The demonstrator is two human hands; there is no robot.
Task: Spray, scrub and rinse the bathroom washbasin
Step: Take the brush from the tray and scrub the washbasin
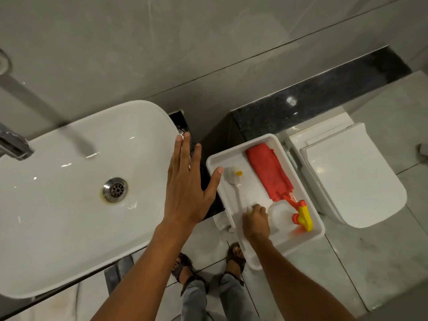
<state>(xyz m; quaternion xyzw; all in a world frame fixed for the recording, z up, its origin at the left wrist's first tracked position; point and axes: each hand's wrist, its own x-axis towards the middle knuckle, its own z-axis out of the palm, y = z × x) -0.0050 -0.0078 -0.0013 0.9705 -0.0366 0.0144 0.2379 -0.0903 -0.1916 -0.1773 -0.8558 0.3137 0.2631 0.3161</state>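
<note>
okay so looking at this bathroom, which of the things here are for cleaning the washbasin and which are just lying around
For the job:
washbasin
tap
white scrub brush in the tray
spray bottle with red and yellow trigger
red cloth
right hand, down in the tray at the brush handle
left hand, open, above the basin's edge

Just there:
toilet
black ledge

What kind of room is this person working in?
A bathroom, almost certainly. A white washbasin with a metal drain sits under a tap, and a toilet with its lid shut stands to the right. Grey tiles cover the wall and floor.
</note>
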